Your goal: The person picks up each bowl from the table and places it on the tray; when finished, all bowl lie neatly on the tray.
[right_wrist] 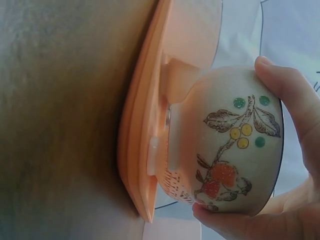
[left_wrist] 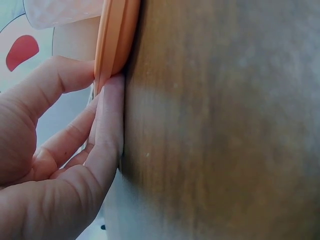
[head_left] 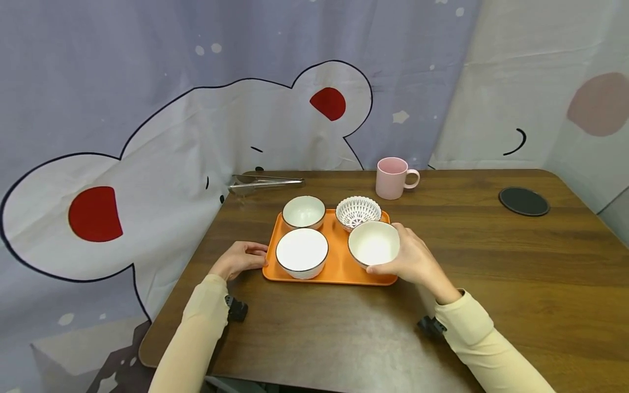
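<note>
My right hand [head_left: 413,258] grips a white bowl [head_left: 374,244] by its sides near the dark rim. The right wrist view shows painted fruit and leaves on this fruit-patterned bowl [right_wrist: 235,150], its foot held slightly above the orange tray. At the left edge of the orange tray [head_left: 339,267], my left hand [head_left: 242,258] pinches the rim, thumb on top and fingers underneath. Also on the tray stand a white bowl [head_left: 302,251] at front left, a pale bowl [head_left: 303,212] behind it, and a patterned bowl with a scalloped rim [head_left: 358,212] at back right.
A pink mug [head_left: 391,179] stands behind the tray, its handle to the right. Metal tongs [head_left: 267,183] lie at the table's back left. Far to the right is a flat dark round disc [head_left: 523,201]. A printed curtain [head_left: 236,120] hangs behind the wooden table [head_left: 314,333].
</note>
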`<state>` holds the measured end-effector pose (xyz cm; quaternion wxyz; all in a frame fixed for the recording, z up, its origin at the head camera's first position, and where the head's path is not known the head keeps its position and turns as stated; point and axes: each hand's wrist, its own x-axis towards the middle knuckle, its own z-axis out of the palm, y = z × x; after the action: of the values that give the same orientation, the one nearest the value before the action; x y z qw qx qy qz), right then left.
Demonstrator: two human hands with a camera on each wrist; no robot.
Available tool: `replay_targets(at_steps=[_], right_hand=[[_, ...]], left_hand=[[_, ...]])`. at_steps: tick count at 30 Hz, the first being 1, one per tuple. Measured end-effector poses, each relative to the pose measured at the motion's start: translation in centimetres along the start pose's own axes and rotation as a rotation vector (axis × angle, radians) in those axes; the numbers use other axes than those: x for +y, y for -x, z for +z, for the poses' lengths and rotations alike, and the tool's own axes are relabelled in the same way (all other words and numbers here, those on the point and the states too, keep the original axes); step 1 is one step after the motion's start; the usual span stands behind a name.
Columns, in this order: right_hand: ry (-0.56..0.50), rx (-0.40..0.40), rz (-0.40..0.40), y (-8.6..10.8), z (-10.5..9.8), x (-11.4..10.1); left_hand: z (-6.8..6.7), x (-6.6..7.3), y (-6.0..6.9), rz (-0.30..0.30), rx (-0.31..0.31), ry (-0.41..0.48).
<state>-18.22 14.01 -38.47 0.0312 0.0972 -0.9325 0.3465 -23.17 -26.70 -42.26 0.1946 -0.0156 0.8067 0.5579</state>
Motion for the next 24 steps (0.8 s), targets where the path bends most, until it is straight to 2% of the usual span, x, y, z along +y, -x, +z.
replay_targets(at_steps=[12, 18, 24], right_hand=[[-0.011, -0.002, -0.034, -0.3, 1.8, -0.1], [-0.014, -0.03, -0.016, -0.1, 2.3, -0.3], [-0.028, -0.026, -0.035, -0.2, 2.6, -0.5]], left_hand=[[0.0, -0.1, -0.1, -0.003, -0.002, 0.001], [0.0, -0.1, -0.1, -0.011, -0.006, -0.002], [0.0, 0.0, 0.0, -0.007, -0.006, -0.012]])
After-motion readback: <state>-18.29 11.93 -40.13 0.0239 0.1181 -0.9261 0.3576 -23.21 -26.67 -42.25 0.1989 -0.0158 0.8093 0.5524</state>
